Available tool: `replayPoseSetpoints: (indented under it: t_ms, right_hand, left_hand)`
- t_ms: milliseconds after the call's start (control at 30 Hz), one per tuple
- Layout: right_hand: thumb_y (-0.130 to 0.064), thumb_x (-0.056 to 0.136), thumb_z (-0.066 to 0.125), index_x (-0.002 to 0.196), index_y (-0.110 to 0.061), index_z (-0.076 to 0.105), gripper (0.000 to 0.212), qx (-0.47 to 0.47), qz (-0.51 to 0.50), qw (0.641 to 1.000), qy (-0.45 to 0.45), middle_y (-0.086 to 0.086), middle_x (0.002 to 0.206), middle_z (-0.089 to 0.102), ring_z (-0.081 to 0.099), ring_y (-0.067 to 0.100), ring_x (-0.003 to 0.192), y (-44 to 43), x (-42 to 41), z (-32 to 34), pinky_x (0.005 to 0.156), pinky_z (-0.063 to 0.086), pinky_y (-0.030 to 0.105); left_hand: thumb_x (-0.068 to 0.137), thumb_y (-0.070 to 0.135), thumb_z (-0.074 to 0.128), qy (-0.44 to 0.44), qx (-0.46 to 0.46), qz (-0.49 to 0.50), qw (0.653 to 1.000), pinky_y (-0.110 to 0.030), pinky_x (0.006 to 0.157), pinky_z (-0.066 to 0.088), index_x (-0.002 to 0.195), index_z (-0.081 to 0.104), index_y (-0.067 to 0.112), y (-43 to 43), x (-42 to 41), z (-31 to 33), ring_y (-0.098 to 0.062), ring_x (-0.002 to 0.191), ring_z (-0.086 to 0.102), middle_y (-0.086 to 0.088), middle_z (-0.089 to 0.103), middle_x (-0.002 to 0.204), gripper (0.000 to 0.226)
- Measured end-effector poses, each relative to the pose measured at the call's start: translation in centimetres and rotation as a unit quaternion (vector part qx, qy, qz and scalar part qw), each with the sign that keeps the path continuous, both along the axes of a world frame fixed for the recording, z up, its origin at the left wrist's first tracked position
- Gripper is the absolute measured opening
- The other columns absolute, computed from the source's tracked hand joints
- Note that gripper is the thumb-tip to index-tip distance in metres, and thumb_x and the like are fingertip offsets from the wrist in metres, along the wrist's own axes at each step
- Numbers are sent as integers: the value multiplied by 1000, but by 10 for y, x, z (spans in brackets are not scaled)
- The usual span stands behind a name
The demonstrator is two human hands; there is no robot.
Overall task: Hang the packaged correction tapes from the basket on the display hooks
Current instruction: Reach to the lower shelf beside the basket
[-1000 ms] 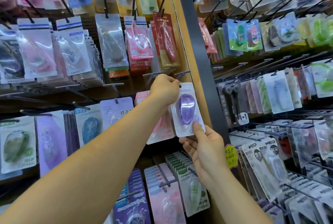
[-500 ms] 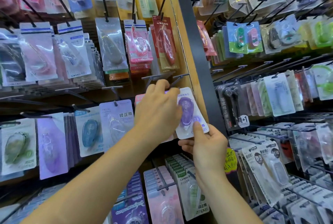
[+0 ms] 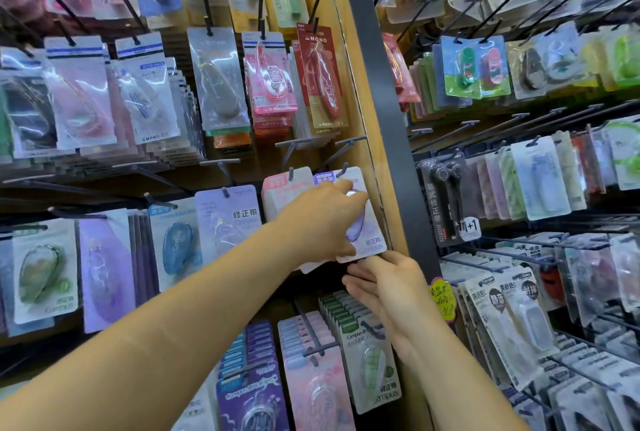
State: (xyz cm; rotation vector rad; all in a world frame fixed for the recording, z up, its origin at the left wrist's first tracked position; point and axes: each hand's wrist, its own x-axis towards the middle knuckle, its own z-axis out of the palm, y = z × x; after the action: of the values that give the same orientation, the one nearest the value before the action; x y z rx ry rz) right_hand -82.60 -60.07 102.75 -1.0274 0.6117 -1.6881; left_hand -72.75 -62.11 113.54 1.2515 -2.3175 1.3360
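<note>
Purple carded correction tape point(image 3: 372, 230): left hand point(image 3: 322, 219) presses flat, right hand point(image 3: 388, 288) pinches bottom edge.

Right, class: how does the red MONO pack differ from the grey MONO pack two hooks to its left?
The red MONO pack is narrow, its card red and gold; the grey MONO pack is wider, clear and glossy. The red pack's tape is slim; the grey pack's is plumper. Both hang from black hooks.
</note>
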Motion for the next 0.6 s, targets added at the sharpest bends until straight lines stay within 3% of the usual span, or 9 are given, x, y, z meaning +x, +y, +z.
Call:
replayPoseSetpoints:
  t_ms: [100, 167, 233, 333, 467, 600]
  right_hand:
    - [2, 94, 53, 82, -16, 56, 22, 10, -30, 997, 69, 22, 100, 69, 67, 38, 105, 13, -7, -5, 94, 56, 46]
    - [3, 94, 51, 94, -17, 59, 21, -6, -26, 995, 95, 27, 106, 68, 66, 41, 106, 22, -11, -9, 95, 53, 48]
    - [4, 94, 52, 107, -11, 62, 23, -21, -16, 991, 131, 20, 95, 72, 73, 29, 88, 28, -16, -15, 77, 60, 33]
    - [4, 95, 51, 101, -10, 67, 22, -41, -5, 981, 191, 10, 75, 72, 67, 14, 61, 39, -20, -22, 57, 54, 22]
    - [3, 95, 50, 93, -7, 69, 22, -74, 20, 968, 240, 10, 70, 69, 63, 15, 57, 53, -24, -31, 51, 49, 19]
    - [1, 96, 51, 91, -9, 70, 23, -105, 33, 952, 285, 10, 72, 69, 63, 16, 57, 64, -21, -34, 50, 46, 20]
  left_hand:
    - [82, 39, 71, -27, -58, 25, 998, -42, 92, 50, 134, 45, 20, -7, -3, -13, -31, 120, 51, -12, 42, 143, 61]
    - [84, 37, 70, -26, -73, 24, 997, -41, 90, 47, 137, 40, 22, -8, -1, -18, -30, 122, 50, -13, 35, 149, 62]
    - [86, 34, 70, -23, -75, 18, 997, -41, 92, 46, 140, 36, 25, -7, 3, -20, -30, 126, 47, -14, 28, 153, 65]
    - [83, 29, 73, -10, -69, 0, 998, -47, 90, 49, 141, 36, 27, -1, 10, -23, -32, 125, 45, -14, 26, 153, 69]
    - [60, 8, 83, 21, -98, -52, 994, -44, 68, 53, 123, 56, 16, 11, 24, -29, -39, 98, 57, -19, 52, 133, 69]
    - [73, 4, 74, 101, -101, -121, 982, -46, 76, 54, 115, 64, 11, 30, 43, -40, -38, 99, 57, -19, 56, 125, 43]
